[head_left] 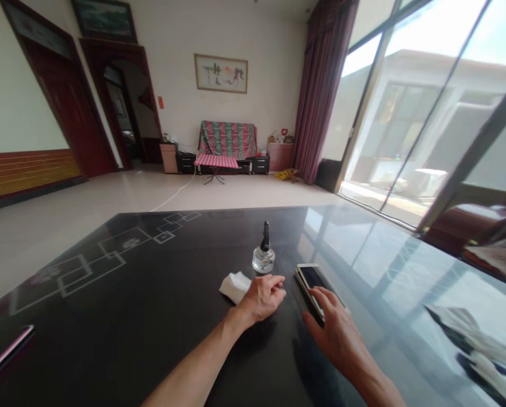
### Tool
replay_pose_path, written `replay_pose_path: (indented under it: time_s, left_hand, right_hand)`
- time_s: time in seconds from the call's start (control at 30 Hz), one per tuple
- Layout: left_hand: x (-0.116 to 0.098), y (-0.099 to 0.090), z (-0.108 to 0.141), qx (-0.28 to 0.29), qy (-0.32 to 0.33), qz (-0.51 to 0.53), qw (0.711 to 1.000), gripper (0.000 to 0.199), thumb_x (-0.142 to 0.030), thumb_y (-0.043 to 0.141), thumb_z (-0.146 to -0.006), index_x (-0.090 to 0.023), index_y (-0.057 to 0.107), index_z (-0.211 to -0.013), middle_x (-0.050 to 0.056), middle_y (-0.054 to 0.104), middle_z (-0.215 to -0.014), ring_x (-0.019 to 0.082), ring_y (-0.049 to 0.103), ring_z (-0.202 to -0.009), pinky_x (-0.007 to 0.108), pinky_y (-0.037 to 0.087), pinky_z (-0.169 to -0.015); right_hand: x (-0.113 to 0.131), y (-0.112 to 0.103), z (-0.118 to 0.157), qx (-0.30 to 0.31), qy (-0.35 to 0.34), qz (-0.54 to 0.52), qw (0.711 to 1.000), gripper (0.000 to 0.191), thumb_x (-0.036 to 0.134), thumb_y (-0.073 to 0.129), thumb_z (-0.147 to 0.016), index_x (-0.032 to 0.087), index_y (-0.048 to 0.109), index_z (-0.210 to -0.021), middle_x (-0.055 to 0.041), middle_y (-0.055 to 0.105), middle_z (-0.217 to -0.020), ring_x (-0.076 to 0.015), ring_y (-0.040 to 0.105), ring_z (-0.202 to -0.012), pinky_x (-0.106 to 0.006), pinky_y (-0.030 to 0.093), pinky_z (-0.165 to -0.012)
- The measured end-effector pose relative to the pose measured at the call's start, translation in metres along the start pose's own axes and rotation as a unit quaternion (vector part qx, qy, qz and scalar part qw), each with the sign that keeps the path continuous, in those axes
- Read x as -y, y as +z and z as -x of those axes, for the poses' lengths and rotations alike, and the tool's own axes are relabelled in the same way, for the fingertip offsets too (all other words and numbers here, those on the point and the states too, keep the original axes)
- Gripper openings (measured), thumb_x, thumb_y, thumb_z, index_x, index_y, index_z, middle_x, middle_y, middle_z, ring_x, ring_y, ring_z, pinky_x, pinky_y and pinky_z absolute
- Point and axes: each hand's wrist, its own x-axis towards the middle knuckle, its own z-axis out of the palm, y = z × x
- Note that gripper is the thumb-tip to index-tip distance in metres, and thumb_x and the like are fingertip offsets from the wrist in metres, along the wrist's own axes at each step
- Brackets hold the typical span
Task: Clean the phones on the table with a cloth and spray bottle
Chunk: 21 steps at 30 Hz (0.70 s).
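Observation:
My left hand [264,297] is over the dark table with its fingers curled in; no object shows in it. Just left of its wrist lies a folded white cloth or wad of tissue [234,285], partly behind the hand. A clear spray bottle [263,260] with a black pump top stands upright right behind the knuckles. My right hand [337,322] is spread over the near end of a smartphone [315,276], fingertips at its screen and the thumb apart on the left side. The phone lies flat, its near part hidden by that hand.
The glossy black table [151,316] reflects the windows at right. A crumpled grey-and-dark item [473,333] lies at its right side, and a pink-edged flat object [7,353] at far left. Beyond stand a small checkered folding table [216,162] and a cloth-covered set [228,138].

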Motion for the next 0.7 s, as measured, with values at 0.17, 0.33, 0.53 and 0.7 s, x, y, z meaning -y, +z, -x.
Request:
replay_pose_path:
  time_s: [0.17,0.33,0.53,0.7]
  left_hand:
    - [0.013,-0.072,0.071,-0.088,-0.048,-0.079,0.992,0.017,-0.019,0.059,-0.081,-0.021,0.074,-0.088,0.001,0.073,-0.081,0.015,0.067,-0.074,0.022,0.052,-0.073]
    - [0.044,-0.158,0.165,-0.241,-0.153,-0.205,0.936,0.03,-0.005,0.05,-0.08,-0.021,0.072,-0.093,0.001,0.071,-0.088,0.014,0.066,-0.083,0.023,0.052,-0.082]
    - [0.075,-0.242,0.291,-0.407,-0.289,-0.317,0.807,0.045,-0.01,0.053,-0.078,-0.013,0.056,-0.123,0.016,0.054,-0.125,0.031,0.047,-0.12,0.048,0.035,-0.106]
    - [0.096,-0.281,0.342,-0.336,-0.49,-0.359,0.72,0.078,-0.035,0.069,-0.067,-0.01,0.042,-0.136,0.017,0.042,-0.139,0.035,0.04,-0.127,0.043,0.033,-0.106]
  right_hand:
    - [0.059,0.028,-0.011,0.084,-0.169,-0.073,0.979,0.033,0.036,0.045,-0.085,0.017,0.065,-0.103,-0.0145,0.068,-0.108,-0.0273,0.067,-0.097,-0.04,0.051,-0.088]
    - [0.149,0.087,-0.013,0.151,-0.316,-0.161,0.923,0.029,0.033,0.044,-0.087,0.018,0.067,-0.097,-0.0112,0.071,-0.096,-0.0241,0.069,-0.088,-0.035,0.054,-0.08]
    - [0.26,0.136,0.01,0.207,-0.372,-0.195,0.883,0.029,0.02,0.047,-0.081,0.018,0.064,-0.106,-0.0104,0.066,-0.11,-0.0231,0.063,-0.102,-0.036,0.049,-0.092]
    - [0.335,0.167,0.012,0.229,-0.386,-0.228,0.864,0.038,0.015,0.048,-0.079,0.014,0.058,-0.115,-0.012,0.061,-0.119,-0.0225,0.059,-0.109,-0.034,0.045,-0.097]
